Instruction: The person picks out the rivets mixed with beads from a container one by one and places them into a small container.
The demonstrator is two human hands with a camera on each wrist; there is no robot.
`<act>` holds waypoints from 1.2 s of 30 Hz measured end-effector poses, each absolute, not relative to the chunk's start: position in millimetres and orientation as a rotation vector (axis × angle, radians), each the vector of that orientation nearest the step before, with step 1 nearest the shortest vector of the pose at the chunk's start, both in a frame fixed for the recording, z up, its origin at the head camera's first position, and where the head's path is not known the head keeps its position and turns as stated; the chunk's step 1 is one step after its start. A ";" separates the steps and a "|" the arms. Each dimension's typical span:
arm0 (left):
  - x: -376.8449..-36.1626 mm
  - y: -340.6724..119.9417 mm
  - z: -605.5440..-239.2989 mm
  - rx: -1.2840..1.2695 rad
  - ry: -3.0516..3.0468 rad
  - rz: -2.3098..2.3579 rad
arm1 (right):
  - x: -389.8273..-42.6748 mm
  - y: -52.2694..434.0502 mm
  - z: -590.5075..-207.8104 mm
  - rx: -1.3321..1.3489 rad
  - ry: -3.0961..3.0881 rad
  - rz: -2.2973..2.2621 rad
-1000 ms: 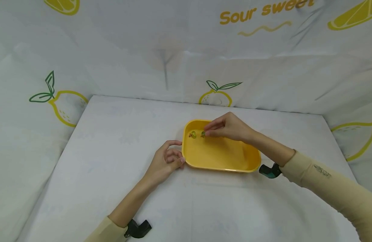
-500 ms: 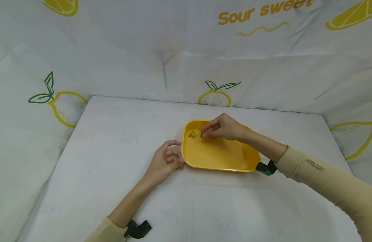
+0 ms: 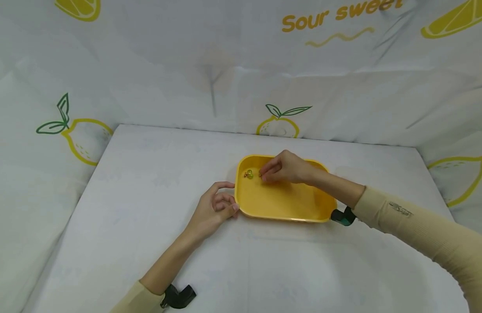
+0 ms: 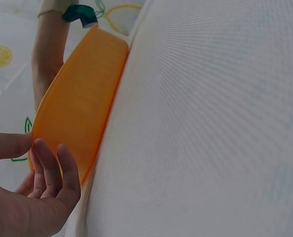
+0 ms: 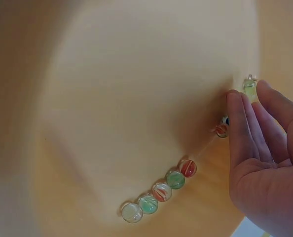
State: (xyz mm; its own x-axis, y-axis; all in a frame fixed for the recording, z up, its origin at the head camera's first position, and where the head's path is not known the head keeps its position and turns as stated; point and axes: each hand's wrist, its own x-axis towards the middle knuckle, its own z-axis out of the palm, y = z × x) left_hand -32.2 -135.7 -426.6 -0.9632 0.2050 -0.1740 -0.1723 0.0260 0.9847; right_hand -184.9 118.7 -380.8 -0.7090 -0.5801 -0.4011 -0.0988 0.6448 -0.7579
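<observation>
A yellow plastic tray (image 3: 288, 206) stands on the table with glass marbles in it. My left hand (image 3: 209, 208) lies at its left end; the fingers (image 4: 67, 168) and thumb touch the outside near the rim. Over the tray floor, my right hand (image 3: 288, 168) has its fingers (image 5: 239, 123) nearly straight and together, the thumb apart. Yellow-green marbles (image 3: 249, 174) sit near the left end and show between thumb and fingers in the right wrist view. A red-swirled marble (image 5: 221, 131) lies against or just behind the fingers, partly hidden; contact cannot be told.
Several marbles, among them a clear marble (image 5: 132, 212) and a red marble (image 5: 188, 168), lie in a row along the tray's side. The white table (image 3: 147, 174) meets a lemon-print curtain (image 3: 166, 78) behind. Dark cameras (image 3: 179, 297) sit on the wrists.
My right hand has shifted slightly left and toward me inside the tray, and its fingertips now hide most of the marble beside them. My left hand and the tray have stayed put.
</observation>
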 end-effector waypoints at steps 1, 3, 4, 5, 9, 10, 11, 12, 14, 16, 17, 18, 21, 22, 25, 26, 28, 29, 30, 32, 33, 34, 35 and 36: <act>-32.2 -135.9 -426.7 0.033 2.036 2.022 | -185.0 118.1 -381.4 -0.529 2.223 -0.966; -32.1 -136.1 -427.0 0.030 2.033 2.022 | -184.8 116.8 -382.1 -0.527 2.228 -0.958; -32.1 -136.2 -427.1 0.029 2.032 2.023 | -184.5 116.2 -382.6 -0.529 2.230 -0.958; -32.1 -136.4 -427.2 0.029 2.033 2.021 | -184.2 115.7 -383.0 -0.524 2.233 -0.961; -32.0 -136.6 -427.2 0.025 2.035 2.021 | -181.6 113.5 -384.8 -0.513 2.259 -0.959; -31.9 -136.7 -427.2 0.025 2.035 2.021 | -180.9 113.1 -385.4 -0.513 2.266 -0.959; -31.9 -136.7 -427.0 0.024 2.034 2.021 | -180.3 112.6 -386.1 -0.511 2.274 -0.959; -31.9 -136.7 -427.0 0.023 2.032 2.022 | -179.6 112.2 -386.6 -0.512 2.284 -0.956; -31.8 -136.7 -426.8 0.023 2.030 2.022 | -178.4 111.6 -387.6 -0.510 2.300 -0.956; -31.7 -136.6 -426.7 0.022 2.028 2.023 | -177.4 111.4 -388.4 -0.505 2.314 -0.955; -31.7 -136.6 -426.7 0.022 2.028 2.023 | -177.0 111.4 -388.9 -0.502 2.321 -0.954; -31.6 -136.8 -426.8 0.023 2.028 2.023 | -176.6 111.5 -389.3 -0.498 2.326 -0.952; -31.5 -137.0 -426.9 0.028 2.027 2.025 | -175.4 112.2 -390.6 -0.478 2.331 -0.957; -31.6 -137.1 -427.0 0.030 2.026 2.026 | -174.9 112.4 -391.0 -0.470 2.330 -0.964; -31.7 -136.9 -426.8 0.035 2.025 2.030 | -173.1 113.4 -392.6 -0.438 2.326 -0.994; -31.7 -136.8 -426.7 0.035 2.026 2.031 | -172.5 113.7 -393.2 -0.426 2.326 -1.006; -31.7 -136.6 -426.4 0.032 2.026 2.032 | -171.2 114.5 -394.0 -0.411 2.329 -1.029; -31.7 -136.4 -426.3 0.031 2.026 2.032 | -170.6 115.1 -394.6 -0.401 2.333 -1.036; -31.7 -136.2 -426.2 0.029 2.026 2.031 | -170.1 115.6 -395.1 -0.393 2.336 -1.044; -31.8 -135.9 -426.2 0.027 2.027 2.030 | -168.8 116.3 -396.0 -0.378 2.341 -1.061; -31.9 -135.8 -426.2 0.026 2.028 2.030 | -168.1 116.6 -396.3 -0.374 2.344 -1.068; -32.0 -135.6 -426.4 0.026 2.028 2.031 | -167.3 116.8 -396.6 -0.370 2.346 -1.075; -32.2 -135.5 -426.6 0.028 2.028 2.032 | -166.9 117.1 -397.5 -0.359 2.349 -1.083; -32.4 -135.4 -426.7 0.029 2.029 2.033 | -166.2 117.1 -397.8 -0.350 2.348 -1.093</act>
